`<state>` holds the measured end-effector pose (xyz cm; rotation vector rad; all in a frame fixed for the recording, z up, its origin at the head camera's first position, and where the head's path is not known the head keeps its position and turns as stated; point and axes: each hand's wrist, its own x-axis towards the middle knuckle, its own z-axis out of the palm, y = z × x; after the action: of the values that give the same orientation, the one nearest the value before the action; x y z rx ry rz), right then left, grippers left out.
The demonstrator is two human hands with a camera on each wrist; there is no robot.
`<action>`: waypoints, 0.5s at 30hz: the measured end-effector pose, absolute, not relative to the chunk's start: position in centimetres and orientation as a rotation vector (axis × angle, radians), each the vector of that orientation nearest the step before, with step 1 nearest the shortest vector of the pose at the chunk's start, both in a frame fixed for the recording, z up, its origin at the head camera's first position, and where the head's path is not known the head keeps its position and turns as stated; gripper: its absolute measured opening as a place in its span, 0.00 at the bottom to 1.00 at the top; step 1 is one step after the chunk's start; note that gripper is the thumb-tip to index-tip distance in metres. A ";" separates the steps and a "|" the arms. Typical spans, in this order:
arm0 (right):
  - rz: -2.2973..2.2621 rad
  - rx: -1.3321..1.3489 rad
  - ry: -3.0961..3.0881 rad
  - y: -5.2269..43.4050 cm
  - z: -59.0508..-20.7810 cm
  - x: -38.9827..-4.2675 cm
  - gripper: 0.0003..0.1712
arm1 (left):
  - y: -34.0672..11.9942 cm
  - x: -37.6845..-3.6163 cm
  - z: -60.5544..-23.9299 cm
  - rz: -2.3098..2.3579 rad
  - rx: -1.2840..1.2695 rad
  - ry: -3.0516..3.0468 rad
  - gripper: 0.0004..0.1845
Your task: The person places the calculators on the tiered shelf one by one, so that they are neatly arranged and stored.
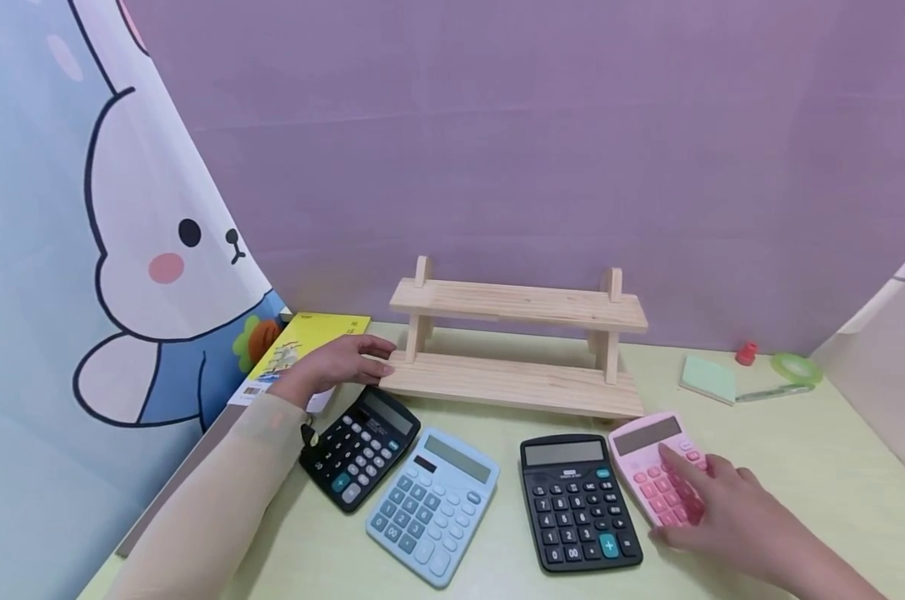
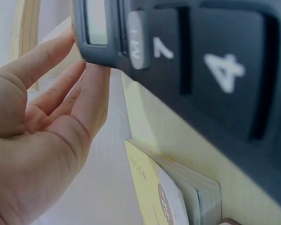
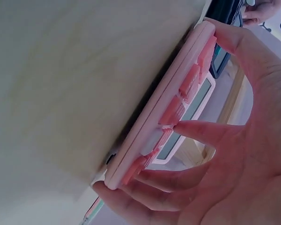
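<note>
Under the right hand (image 1: 722,508), pink calculator (image 1: 651,458) half-hidden.

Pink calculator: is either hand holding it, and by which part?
The right hand grips the pink calculator by its near edges, thumb and fingers wrapped around.

I'm looking at a plain lilac wall (image 1: 542,133) straight ahead, evenly lit, no hard shadows. On my left hangs a pale blue curtain (image 1: 17,333) printed with a white cartoon rabbit (image 1: 160,242), blush on its cheek, carrot tucked under its chin. Another light curtain (image 1: 887,350) edges in at the far right. Below it all, a pale yellow-green desk (image 1: 797,467) runs right up against the wall.
</note>
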<state>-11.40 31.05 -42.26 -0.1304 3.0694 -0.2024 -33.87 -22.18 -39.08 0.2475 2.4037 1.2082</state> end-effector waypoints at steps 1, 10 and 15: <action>-0.206 -0.121 3.062 31.0 -42.2 -11.4 0.69 | -22.2 -33.9 -39.1 1.205 0.245 2.400 0.36; -0.207 -0.056 3.061 31.1 -41.4 -10.8 0.67 | -22.3 -34.0 -39.4 1.229 0.205 2.381 0.35; -0.193 -0.077 3.172 30.7 -40.5 -10.5 0.67 | -22.3 -33.9 -39.6 1.232 0.211 2.386 0.36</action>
<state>-10.47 30.72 -40.48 -0.0773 3.1721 -0.1926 -33.91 -22.28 -39.56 0.2108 2.3862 1.2323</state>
